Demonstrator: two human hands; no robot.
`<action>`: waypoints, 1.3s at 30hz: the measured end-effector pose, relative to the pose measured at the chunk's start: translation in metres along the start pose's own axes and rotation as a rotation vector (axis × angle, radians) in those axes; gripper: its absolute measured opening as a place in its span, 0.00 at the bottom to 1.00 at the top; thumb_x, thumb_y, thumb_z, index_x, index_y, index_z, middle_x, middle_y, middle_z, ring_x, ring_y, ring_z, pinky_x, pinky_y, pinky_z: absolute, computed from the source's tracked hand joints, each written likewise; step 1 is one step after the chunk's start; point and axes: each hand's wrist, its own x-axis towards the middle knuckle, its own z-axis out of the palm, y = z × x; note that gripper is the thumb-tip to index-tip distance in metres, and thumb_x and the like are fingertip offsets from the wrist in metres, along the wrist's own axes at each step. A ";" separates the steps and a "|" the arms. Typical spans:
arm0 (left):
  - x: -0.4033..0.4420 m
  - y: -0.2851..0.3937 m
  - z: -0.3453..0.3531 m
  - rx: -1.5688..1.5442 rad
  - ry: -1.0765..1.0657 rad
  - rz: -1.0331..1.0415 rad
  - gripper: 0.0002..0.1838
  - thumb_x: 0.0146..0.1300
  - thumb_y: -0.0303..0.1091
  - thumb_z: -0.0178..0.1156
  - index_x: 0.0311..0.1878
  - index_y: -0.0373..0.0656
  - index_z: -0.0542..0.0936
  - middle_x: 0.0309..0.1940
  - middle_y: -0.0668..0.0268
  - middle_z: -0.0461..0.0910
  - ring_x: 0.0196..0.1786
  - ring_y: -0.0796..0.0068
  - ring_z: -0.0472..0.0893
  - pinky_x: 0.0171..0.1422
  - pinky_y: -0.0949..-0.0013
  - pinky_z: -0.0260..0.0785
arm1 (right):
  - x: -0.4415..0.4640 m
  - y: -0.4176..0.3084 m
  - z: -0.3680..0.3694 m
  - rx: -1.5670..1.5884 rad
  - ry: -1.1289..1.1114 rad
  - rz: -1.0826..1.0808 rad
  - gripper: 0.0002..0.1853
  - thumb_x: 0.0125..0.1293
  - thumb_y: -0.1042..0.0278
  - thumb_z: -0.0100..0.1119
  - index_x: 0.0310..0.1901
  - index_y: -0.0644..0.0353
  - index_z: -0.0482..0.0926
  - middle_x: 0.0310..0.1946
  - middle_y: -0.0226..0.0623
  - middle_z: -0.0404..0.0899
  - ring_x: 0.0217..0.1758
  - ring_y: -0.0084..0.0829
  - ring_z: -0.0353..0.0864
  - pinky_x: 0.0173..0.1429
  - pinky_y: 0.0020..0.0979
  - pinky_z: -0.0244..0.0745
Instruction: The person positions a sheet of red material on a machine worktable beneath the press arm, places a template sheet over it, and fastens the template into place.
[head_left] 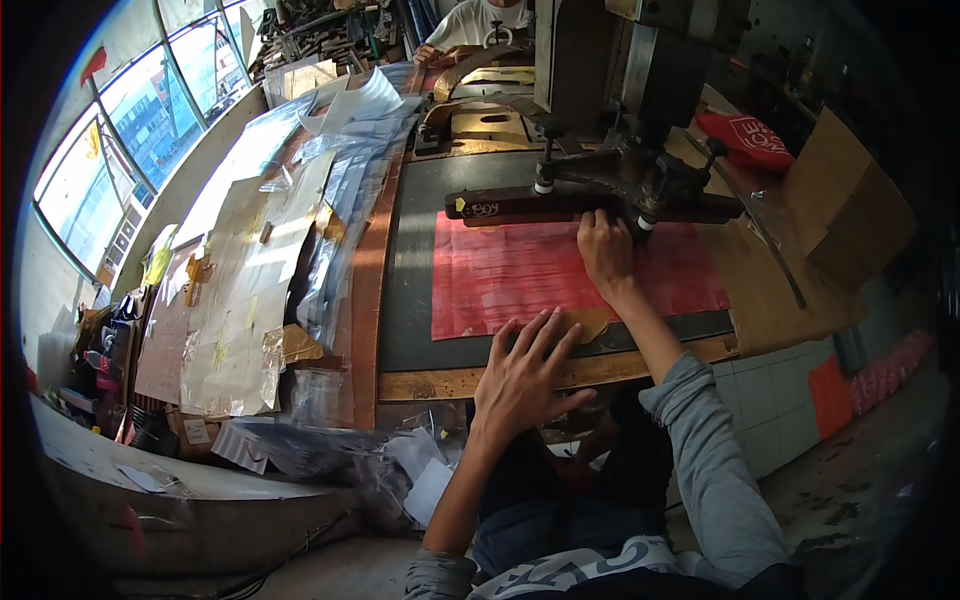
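Flat dark grey table top with a wooden near edge: it carries the work; its smooth surface may let a thin material slide, if the hold is weak.
Dark metal machine with a thick upright column: it stands at the far right; if its head comes down, I judge that it is the main danger for fingers.
Thin red rectangular sheet with streaks: it lies on the table top, its far edge by the machine; it could crease or turn crooked, because two hands may pull it unequally.
Long black straight bar: it crosses above the far edge of the sheet; I cannot tell if it touches.
Left hand: fingers are spread at the near edge of the sheet, pinching nothing; uneven pressure could shift this edge.
Right hand: fingers are bent just beside the bar; I cannot tell if they pinch anything. This closeness could cause a squeezed fingertip.
Small tan flat piece: it is beside the left fingertips; it could disturb flatness, if it slips underneath.
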 end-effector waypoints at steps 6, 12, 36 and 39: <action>0.001 -0.002 0.009 0.027 0.057 -0.031 0.35 0.57 0.61 0.55 0.60 0.45 0.71 0.62 0.64 0.69 0.66 0.70 0.66 0.70 0.57 0.52 | 0.000 0.005 0.005 0.164 0.032 -0.070 0.02 0.54 0.74 0.53 0.26 0.57 0.75 0.25 0.36 0.76 0.27 0.32 0.80 0.41 0.32 0.71; 0.001 -0.002 0.010 0.032 0.053 -0.053 0.33 0.57 0.55 0.59 0.61 0.46 0.70 0.62 0.66 0.69 0.66 0.70 0.66 0.70 0.57 0.54 | 0.000 0.014 0.003 0.262 0.001 -0.179 0.03 0.53 0.74 0.52 0.26 0.57 0.76 0.24 0.36 0.76 0.29 0.31 0.80 0.41 0.31 0.69; 0.152 -0.053 0.070 -0.561 0.172 -0.432 0.17 0.60 0.40 0.55 0.48 0.42 0.80 0.34 0.44 0.80 0.40 0.47 0.80 0.46 0.54 0.73 | -0.029 0.024 -0.026 0.236 -0.291 -0.114 0.07 0.54 0.76 0.53 0.36 0.65 0.77 0.31 0.44 0.78 0.26 0.38 0.84 0.27 0.33 0.81; 0.156 -0.049 0.072 -0.578 0.207 -0.504 0.15 0.58 0.36 0.54 0.45 0.41 0.82 0.32 0.45 0.80 0.39 0.47 0.80 0.46 0.53 0.73 | -0.028 0.026 -0.032 0.259 -0.273 -0.119 0.08 0.54 0.77 0.53 0.37 0.64 0.77 0.31 0.43 0.78 0.26 0.38 0.84 0.27 0.33 0.81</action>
